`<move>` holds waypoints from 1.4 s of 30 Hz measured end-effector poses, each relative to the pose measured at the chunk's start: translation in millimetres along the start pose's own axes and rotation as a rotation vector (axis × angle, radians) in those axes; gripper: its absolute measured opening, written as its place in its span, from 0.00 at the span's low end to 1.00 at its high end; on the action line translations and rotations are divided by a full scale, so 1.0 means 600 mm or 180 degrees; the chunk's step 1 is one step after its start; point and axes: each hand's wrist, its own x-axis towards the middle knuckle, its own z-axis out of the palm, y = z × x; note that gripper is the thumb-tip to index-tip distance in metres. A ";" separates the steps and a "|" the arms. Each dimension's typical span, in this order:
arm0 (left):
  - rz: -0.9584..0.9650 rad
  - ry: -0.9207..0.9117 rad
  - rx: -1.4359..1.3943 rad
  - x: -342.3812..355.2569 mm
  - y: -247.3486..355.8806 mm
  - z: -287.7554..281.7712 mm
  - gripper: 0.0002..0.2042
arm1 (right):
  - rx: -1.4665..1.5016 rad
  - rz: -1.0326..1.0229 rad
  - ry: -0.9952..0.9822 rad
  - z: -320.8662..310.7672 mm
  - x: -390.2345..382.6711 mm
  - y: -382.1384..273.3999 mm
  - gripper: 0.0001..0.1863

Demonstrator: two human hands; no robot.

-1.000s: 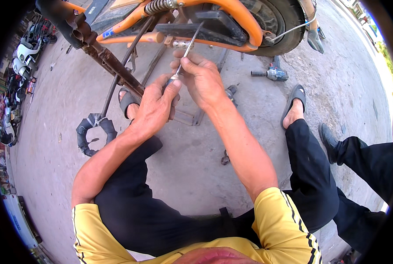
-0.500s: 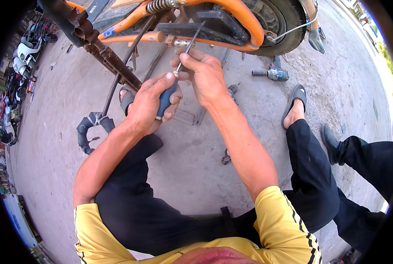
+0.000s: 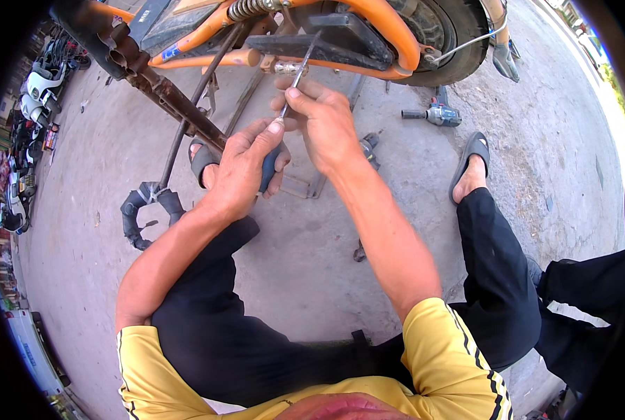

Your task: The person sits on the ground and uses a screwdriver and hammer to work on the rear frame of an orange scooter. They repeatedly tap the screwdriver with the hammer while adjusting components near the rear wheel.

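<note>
My left hand [image 3: 246, 164] is wrapped round the blue handle of a screwdriver [image 3: 269, 170], its thumb pressed near the base of the shaft. Just ahead, my right hand [image 3: 321, 126] pinches the thin metal shaft between thumb and fingers. The shaft slants up and slightly right, and its tip end lies in front of a black plastic part [image 3: 351, 36] on the orange vehicle frame [image 3: 410, 49]. From this view I cannot tell whether the tip touches that part. A metal fitting [image 3: 288, 68] on the frame sits just beyond my right fingers.
A cordless impact wrench [image 3: 435, 114] lies on the ground at right, below the wheel [image 3: 459, 42]. Another tool [image 3: 370, 147] lies beside my right wrist. A rusty metal column [image 3: 165, 91] slants at left, near a black wrapped ring [image 3: 132, 217]. Another person's dark-trousered legs [image 3: 585, 287] are at right.
My left hand has turned about the handle, covering more of it. Both hands stay near the same place on the screwdriver. The other person's foot at right has shifted behind my leg.
</note>
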 end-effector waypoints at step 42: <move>0.0130 -0.0424 0.0703 0.019 0.059 -0.009 0.21 | -0.5384 0.0799 0.1183 -0.369 -0.256 0.195 0.30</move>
